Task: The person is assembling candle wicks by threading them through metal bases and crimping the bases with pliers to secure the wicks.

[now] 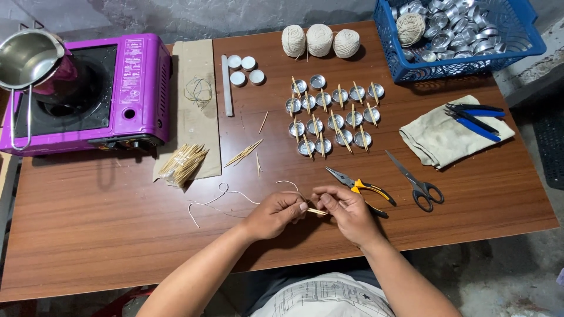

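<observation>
1. One wooden worktop (117, 235) carries everything; the person sits at its near edge, both hands meeting at near centre.
2. Far left: purple camping stove (126, 88) with a steel pot (26, 56) on it. Far right: blue basket (511, 44) of empty metal cups.
3. Mid worktop: rows of small metal cups (335, 114), most with a stick laid across them. Three balls of string (320, 40) behind.
4. Tools right of the hands: scissors (417, 185), yellow-handled pliers (361, 188), blue cutters (476, 117) on a folded cloth (440, 138).
5. Left hand (276, 214) and right hand (346, 214): each grip closed in a fingertip pinch on the thin wooden sticks (317, 211) held between them, just above the worktop.
6. White string (226, 196) trails left from the hands, slack on the worktop.
7. Judgement: sticks very light, stiff, snap easily; pinch near the ends, low force. String limp, light, frays; take it close to the sticks.
</observation>
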